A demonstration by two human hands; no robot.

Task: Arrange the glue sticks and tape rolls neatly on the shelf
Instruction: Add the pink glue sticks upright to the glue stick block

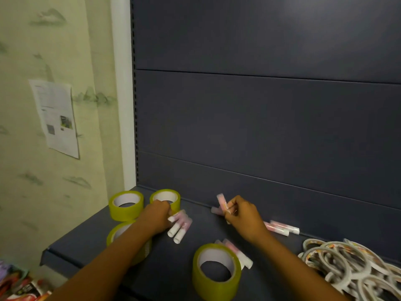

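Shelf (91, 246): dark blue, stock partly sorted. Step in hand, by my reading: gathering loose glue sticks into one group; tape rolls partly placed at left.

Left hand (157, 218): fingers curled over a cluster of pink-and-white glue sticks (180, 228) lying side by side on the shelf, just right of the rear yellow tape roll (166, 198); whether it grips or merely presses them — cannot tell, fingertips hidden.

Right hand (243, 216): pinching a few glue sticks (222, 203), raised, tilted, ends fanned out unevenly.

Other stock: yellow roll at back left (125, 205); a third roll (121, 233) partly under the left forearm; a fourth (217, 271) near the front edge, apart from the rest, w/ two sticks (236, 252) just behind it; two more sticks (282, 228) against the back panel at right; heap of thin white tape rings (342, 261) far right, tangled.

Next move, est.: bring the right-hand sticks over beside the left cluster, ends squared; needs a level set-down — round sticks will likely roll; then collect stragglers and the front roll.
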